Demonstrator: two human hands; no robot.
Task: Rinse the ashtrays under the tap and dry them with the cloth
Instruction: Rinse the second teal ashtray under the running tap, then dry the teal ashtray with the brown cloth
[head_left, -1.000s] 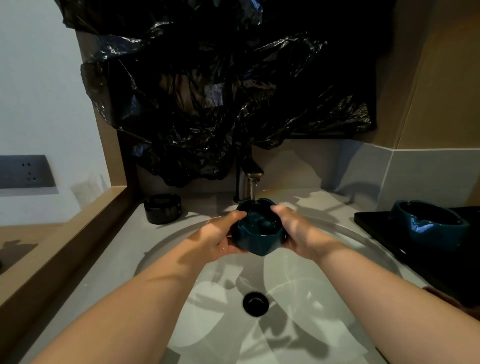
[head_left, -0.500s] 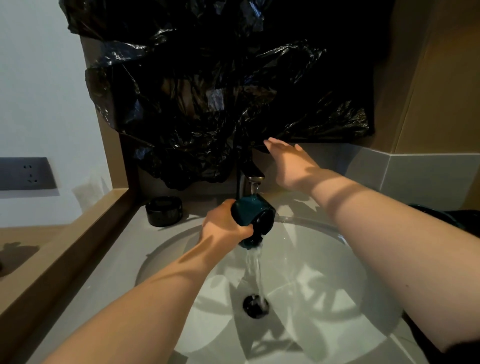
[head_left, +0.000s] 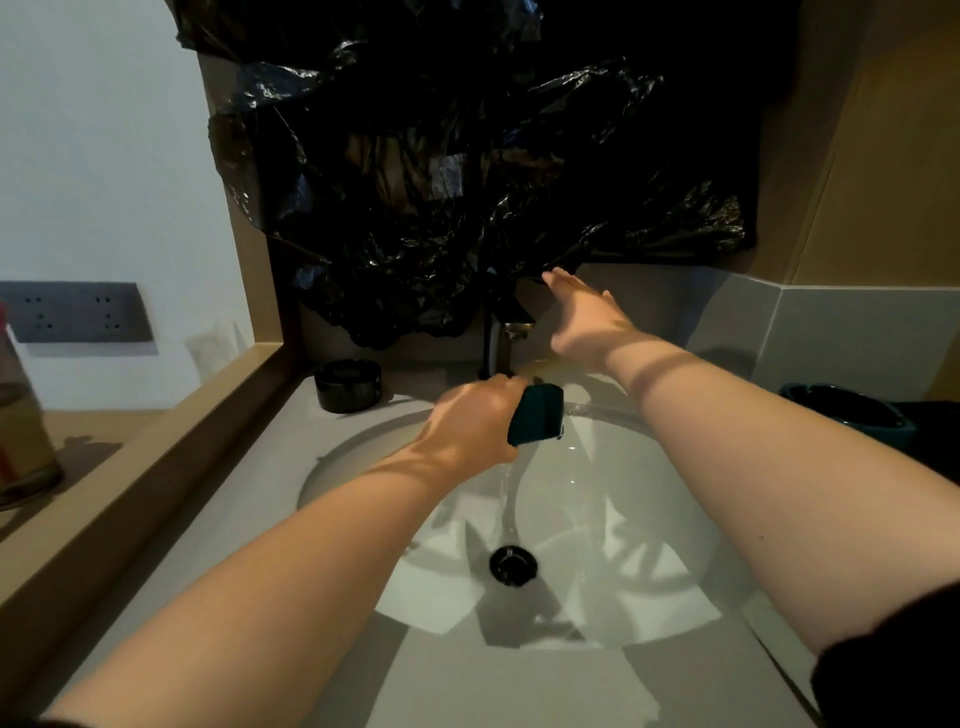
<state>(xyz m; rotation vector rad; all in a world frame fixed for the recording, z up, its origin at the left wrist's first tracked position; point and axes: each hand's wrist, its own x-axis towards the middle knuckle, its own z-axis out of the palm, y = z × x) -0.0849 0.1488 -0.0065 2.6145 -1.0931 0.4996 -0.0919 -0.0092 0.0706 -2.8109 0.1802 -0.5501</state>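
My left hand grips a small teal ashtray tipped on its side over the white sink basin. Water pours from the ashtray down toward the drain. The tap stands just behind it. My right hand is stretched out flat, fingers straight, up by the top of the tap, holding nothing. A second teal ashtray sits at the right on a dark surface. A black ashtray stands on the counter left of the tap. No cloth is in view.
Crumpled black plastic covers the wall above the tap. A wooden ledge borders the counter on the left, with a bottle beyond it and a wall socket behind.
My right hand left the ashtray and reached up to the tap. My left hand alone tipped the ashtray on its side, emptying the water into the basin.
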